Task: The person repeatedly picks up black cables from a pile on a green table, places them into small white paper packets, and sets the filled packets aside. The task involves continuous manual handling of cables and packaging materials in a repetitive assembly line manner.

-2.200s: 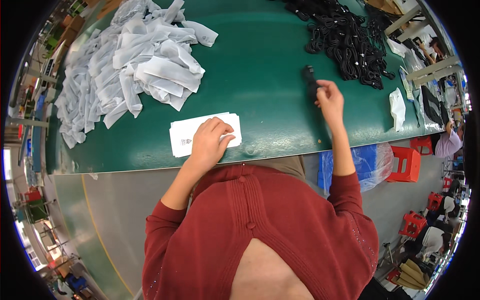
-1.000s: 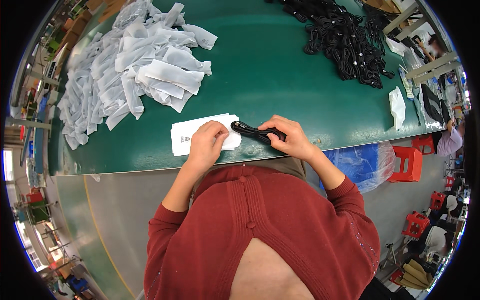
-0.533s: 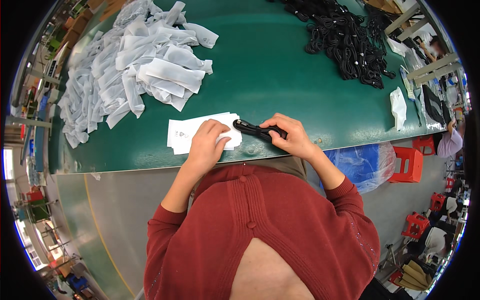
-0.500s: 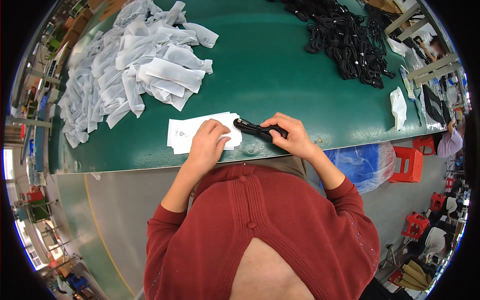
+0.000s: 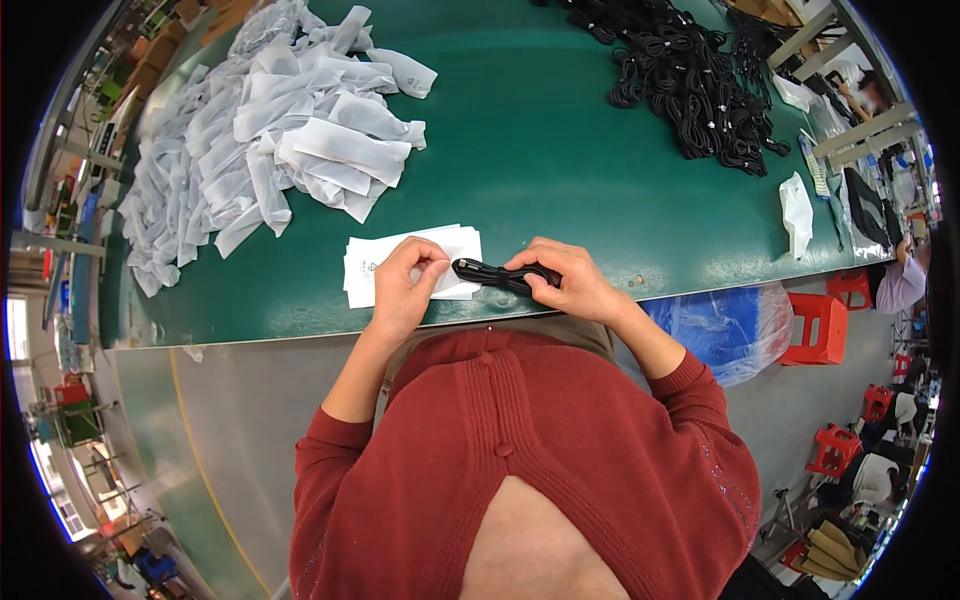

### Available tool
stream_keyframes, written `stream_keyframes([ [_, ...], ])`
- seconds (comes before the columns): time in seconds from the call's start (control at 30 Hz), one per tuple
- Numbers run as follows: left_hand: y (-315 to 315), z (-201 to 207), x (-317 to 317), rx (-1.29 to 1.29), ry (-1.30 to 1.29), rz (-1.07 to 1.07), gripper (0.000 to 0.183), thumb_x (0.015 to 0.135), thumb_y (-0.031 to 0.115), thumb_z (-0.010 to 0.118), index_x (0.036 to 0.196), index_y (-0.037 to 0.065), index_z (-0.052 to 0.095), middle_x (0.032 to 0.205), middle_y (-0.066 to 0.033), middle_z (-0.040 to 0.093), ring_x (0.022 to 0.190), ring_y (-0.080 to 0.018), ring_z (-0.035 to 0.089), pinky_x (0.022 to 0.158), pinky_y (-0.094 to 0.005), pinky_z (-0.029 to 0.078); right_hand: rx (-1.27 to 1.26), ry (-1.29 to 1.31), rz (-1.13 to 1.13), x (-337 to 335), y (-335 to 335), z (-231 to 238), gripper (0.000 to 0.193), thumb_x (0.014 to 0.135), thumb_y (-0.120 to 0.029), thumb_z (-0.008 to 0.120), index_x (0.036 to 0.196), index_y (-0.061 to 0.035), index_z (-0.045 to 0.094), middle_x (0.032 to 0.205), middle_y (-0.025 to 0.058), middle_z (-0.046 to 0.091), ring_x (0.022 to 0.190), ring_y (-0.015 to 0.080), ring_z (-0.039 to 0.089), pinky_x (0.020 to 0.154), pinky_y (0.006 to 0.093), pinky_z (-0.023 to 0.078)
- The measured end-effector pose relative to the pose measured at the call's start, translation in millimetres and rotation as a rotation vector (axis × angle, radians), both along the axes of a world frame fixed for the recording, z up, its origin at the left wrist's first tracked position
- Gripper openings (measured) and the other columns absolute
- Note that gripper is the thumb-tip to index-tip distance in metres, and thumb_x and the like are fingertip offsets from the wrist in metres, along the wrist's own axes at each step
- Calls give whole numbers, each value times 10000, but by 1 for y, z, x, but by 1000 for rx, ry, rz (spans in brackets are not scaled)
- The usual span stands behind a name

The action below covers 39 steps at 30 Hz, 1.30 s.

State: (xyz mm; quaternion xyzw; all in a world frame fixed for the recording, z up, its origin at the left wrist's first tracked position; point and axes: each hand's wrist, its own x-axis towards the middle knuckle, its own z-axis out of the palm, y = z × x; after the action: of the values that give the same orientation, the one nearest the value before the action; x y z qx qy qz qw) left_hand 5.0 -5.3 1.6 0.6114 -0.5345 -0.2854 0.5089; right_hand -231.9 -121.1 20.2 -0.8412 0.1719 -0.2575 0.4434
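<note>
Viewing remotely through the head camera, I record the right hand (image 5: 567, 277) with its grip closed around the right end of a coiled black cable (image 5: 495, 276), near the worktop's (image 5: 520, 150) near edge. The cable's left end overlaps the right part of a stack of flat white pouches (image 5: 362, 280). I note the left hand (image 5: 405, 287) over that stack, its grip narrow, fingertips just beside the cable's tip; I cannot tell whether a pouch is pinched. I find a heap of white pouches (image 5: 300, 130) far left and a pile of black cables (image 5: 695, 90) far right. A red stool (image 5: 818, 328) stands to the right.
</note>
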Motion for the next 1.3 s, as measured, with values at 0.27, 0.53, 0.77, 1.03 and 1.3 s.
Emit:
stream_keyframes([
  [0.27,-2,22,-10,-166,-276,-194,97,811,-27,685,847,15,605,921,-92,621,853,-221,585,765,-313,474,1058,273,41,6,-8,12,215,890,-31,585,1079,-23,686,830,20,615,600,59,506,549,236,416],
  [0.53,-14,42,3,-236,-443,-70,104,789,-10,688,829,29,600,924,-97,631,903,-273,580,807,-368,451,-287,-20,-78,20,6,18,327,797,-3,654,1100,-114,704,918,102,598,775,222,577,650,350,480],
  [0.77,-17,53,7,-160,-380,-65,96,805,25,703,851,35,620,957,-87,647,902,-248,577,814,-349,449,-353,-182,-185,43,6,13,296,805,11,690,1084,-87,691,894,92,581,717,236,574,619,331,493],
  [1.03,-23,61,20,-40,-65,-93,44,884,29,629,885,-2,598,1000,-70,611,876,-130,542,775,-264,432,25,-354,-208,67,19,23,217,846,-67,741,997,-13,594,928,96,595,729,162,588,597,288,500],
  [1.3,-58,76,57,-119,122,21,98,936,120,648,913,27,629,998,-43,616,822,-101,513,768,-221,398,-309,-443,-112,65,-20,46,218,800,-21,712,991,-43,609,1039,124,542,892,282,596,734,343,527],
])
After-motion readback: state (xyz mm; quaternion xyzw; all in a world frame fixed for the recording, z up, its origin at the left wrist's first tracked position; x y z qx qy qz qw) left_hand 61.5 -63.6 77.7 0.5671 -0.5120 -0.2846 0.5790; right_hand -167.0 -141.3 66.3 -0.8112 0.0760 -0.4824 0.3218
